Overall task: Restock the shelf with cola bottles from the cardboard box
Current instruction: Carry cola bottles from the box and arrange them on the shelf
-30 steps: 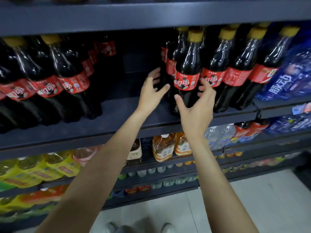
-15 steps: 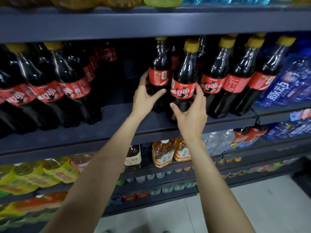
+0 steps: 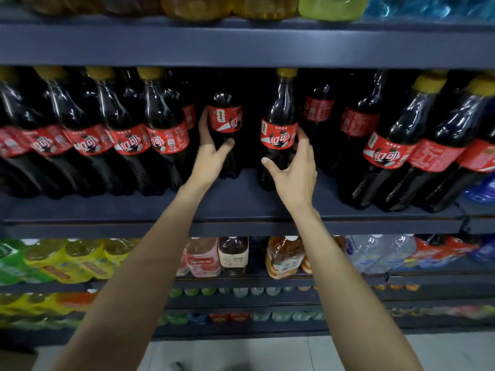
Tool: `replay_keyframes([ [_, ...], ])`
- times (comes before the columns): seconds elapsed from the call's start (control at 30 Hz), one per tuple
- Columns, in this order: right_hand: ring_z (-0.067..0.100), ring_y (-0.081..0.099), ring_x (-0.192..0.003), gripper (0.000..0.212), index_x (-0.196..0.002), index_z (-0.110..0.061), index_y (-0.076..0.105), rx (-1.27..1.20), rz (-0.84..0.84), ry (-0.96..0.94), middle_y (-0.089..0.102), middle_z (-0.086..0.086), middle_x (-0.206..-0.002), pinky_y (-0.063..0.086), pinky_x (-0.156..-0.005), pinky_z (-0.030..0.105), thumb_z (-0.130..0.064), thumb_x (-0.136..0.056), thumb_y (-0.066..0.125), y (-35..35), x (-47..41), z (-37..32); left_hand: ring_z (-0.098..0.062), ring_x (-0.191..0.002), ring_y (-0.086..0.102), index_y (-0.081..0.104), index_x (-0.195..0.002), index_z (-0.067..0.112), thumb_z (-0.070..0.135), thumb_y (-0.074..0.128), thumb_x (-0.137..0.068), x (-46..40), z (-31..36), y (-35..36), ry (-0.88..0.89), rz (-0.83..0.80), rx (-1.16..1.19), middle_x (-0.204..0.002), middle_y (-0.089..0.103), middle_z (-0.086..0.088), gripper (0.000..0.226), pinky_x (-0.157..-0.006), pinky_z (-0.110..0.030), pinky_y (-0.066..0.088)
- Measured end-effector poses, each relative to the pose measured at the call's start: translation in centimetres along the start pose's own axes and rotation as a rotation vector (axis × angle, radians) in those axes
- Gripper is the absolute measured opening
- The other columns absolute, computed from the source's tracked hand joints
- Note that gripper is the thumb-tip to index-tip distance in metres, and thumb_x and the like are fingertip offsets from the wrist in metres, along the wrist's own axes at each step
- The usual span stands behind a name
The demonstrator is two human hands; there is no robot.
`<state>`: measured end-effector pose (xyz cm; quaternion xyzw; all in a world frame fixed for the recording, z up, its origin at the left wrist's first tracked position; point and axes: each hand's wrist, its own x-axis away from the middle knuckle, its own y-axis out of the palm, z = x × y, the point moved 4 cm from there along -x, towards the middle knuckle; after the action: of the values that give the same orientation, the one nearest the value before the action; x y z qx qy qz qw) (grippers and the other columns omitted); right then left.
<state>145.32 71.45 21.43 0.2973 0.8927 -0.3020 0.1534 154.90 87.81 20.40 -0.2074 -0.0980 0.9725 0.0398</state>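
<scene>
Dark cola bottles with red labels and yellow caps line the dark shelf (image 3: 241, 202). My left hand (image 3: 211, 153) wraps around one cola bottle (image 3: 225, 119) standing deep in the gap at the shelf's middle. My right hand (image 3: 294, 170) grips a second cola bottle (image 3: 280, 129) just to the right, standing nearer the front edge. A row of cola bottles (image 3: 128, 137) fills the left side, and another row (image 3: 417, 153) fills the right. The cardboard box is out of view.
The shelf above (image 3: 241, 44) hangs low over the caps and carries yellow and green drinks. Tea and water bottles (image 3: 284, 258) stand on the shelf below. Blue packs (image 3: 482, 188) sit at the far right. Pale floor (image 3: 241, 354) lies underneath.
Both hands have closed on bottles. The left bottle has slid left and deeper into the gap, and the view has shifted closer and leftward.
</scene>
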Motion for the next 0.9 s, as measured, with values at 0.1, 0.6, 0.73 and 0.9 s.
replay_keyframes([
  [0.1,0.026,0.055,-0.111,0.084,-0.144,-0.019,0.03,0.012,-0.004,-0.012,0.05,0.006,-0.126,0.045,-0.085,0.039,-0.032,-0.076,0.077,0.3,-0.4,0.1,-0.027,-0.141,0.026,0.001,-0.15,0.009,0.025,0.076,-0.078,0.8,0.8,1.1,0.029,0.118,-0.215,-0.153,0.017,-0.018,0.105,-0.114,-0.036,0.027],
  [0.6,0.026,0.048,-0.122,0.087,-0.145,-0.019,0.029,-0.019,-0.042,0.003,0.048,0.009,-0.134,0.042,-0.098,0.04,-0.028,-0.074,0.079,0.8,-2.3,0.9,-0.031,-0.128,0.042,0.005,-0.151,0.01,0.024,0.058,-0.093,-4.2,-0.5,3.7,-0.195,0.447,-0.614,-0.139,0.041,-0.016,0.08,-0.097,-0.042,0.04],
  [0.73,0.027,0.049,-0.122,0.087,-0.145,-0.019,0.029,-0.03,-0.051,0.005,0.047,0.01,-0.134,0.041,-0.098,0.036,-0.027,-0.074,0.079,0.8,-2.5,0.8,-0.031,-0.129,0.039,0.005,-0.151,0.008,0.021,0.057,-0.093,-4.2,-1.2,4.1,-0.165,0.502,-0.58,-0.138,0.042,-0.017,0.079,-0.098,-0.043,0.04],
  [0.9,0.026,0.048,-0.122,0.087,-0.145,-0.019,0.028,-0.027,-0.061,-0.004,0.047,0.009,-0.135,0.04,-0.096,0.033,-0.028,-0.075,0.079,0.8,-2.6,0.8,-0.029,-0.134,0.031,0.002,-0.152,0.011,0.02,0.062,-0.09,-3.5,-1.3,4.4,-0.197,0.541,-0.624,-0.144,0.035,-0.014,0.086,-0.097,-0.045,0.046],
])
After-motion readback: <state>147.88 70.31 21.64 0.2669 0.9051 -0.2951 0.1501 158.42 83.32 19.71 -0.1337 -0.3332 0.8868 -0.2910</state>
